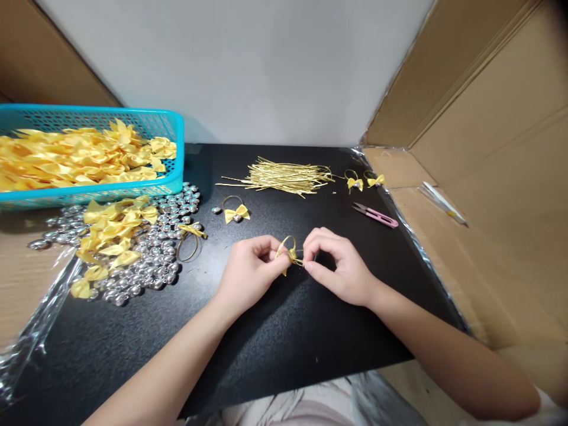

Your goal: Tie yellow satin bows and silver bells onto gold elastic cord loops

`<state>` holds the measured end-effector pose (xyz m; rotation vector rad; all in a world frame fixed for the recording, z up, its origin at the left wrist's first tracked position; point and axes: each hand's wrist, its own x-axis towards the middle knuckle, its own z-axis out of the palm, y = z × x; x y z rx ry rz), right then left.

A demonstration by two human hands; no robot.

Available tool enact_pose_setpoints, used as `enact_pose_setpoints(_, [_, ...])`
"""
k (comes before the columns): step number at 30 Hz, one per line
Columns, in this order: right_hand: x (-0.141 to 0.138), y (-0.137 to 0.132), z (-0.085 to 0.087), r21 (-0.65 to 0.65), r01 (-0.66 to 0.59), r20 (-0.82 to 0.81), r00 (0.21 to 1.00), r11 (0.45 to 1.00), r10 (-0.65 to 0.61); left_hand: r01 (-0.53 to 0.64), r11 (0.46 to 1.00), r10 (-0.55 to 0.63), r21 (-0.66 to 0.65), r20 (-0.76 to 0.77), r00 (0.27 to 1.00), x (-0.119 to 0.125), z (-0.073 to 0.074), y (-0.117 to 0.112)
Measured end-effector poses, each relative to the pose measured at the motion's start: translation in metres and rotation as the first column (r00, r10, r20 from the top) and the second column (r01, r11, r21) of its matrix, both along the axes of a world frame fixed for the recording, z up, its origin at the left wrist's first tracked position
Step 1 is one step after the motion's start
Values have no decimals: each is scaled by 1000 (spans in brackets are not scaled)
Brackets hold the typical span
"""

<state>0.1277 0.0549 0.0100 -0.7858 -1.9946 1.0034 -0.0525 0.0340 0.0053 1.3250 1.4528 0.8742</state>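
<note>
A black tabletop (266,361) stretches out before a pale wall (239,65), with brown cardboard (497,148) rising on the right side. Near the middle of the surface, a gold cord loop (291,254) with a bit of yellow at its base is held up between the two hands. The left hand (254,266) pinches it between thumb and fingers, the ring standing above the thumb; the right hand (339,266) has thumb and forefinger closed on the cord ends at its right side.

Just beyond the left hand lies a looped bow (237,214) with a silver bead at its centre, a loose bead (216,210) beside it. Farther left, another gold ring (189,251) lies at the edge of a spread of silver beads (133,284), on which a heap of yellow bows (115,231) rests. At the far left, a turquoise basket (179,154) holds many more bows. Far centre is a bundle of gold cords (288,178); to its right are two looped bows (355,184), with pink snips (381,219) nearer.
</note>
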Motion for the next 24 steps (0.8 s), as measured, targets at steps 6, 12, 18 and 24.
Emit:
enact_pose_setpoints(6, [6, 7, 8, -416, -203, 15, 973, 886, 230, 14, 1000, -13, 12, -31, 999, -1, 0, 0])
enact_pose_setpoints(12, [11, 10, 10, -596, -178, 40, 967, 783, 251, 40, 999, -39, 17, -46, 998, 0, 2, -1])
enact_pose_setpoints(18, [5, 10, 1, -614, 85, 12, 995, 784, -98, 98, 995, -97, 33, -51, 994, 0, 1, -2])
enact_pose_setpoints(24, [-5, 4, -12, -480, 356, -126, 877, 802, -464, 88, 995, -86, 37, -36, 996, 0, 0, -2])
